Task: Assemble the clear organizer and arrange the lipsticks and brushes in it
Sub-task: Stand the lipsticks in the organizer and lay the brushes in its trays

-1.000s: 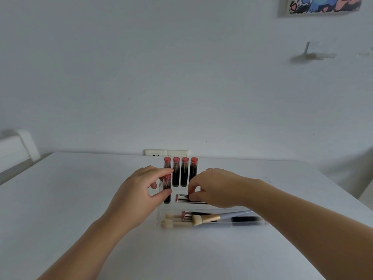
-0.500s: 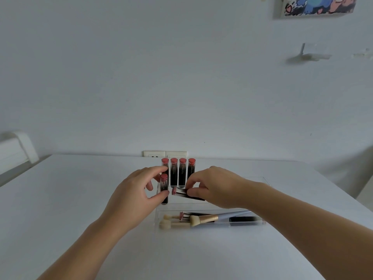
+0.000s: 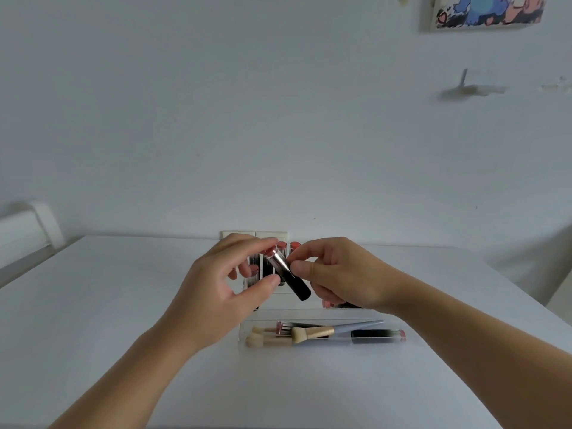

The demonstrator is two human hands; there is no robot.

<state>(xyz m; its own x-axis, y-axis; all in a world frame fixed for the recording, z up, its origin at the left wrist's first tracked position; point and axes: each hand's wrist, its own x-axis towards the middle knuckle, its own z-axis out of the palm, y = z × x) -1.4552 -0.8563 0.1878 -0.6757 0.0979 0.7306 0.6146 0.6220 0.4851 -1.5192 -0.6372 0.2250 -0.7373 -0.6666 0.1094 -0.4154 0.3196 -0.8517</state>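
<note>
No legible text, labels, brands, numbers or signs. The colourful cartoon picture [image 3: 487, 10] on the far right wall bears artwork only, without readable lettering.

Two bare forearms, left hand [image 3: 216, 292] and right hand [image 3: 343, 274] without sleeves, rings or watch

— What was held above the clear organizer [image 3: 325, 343]?
— A tilted lipstick [image 3: 286, 273], pink end up, silver band, black body.
— And inside?
— More lipsticks [image 3: 294, 246] stood upright at the back; brushes [image 3: 312, 332] lay flat in the front tray beside a black lipstick [image 3: 377, 334].
</note>
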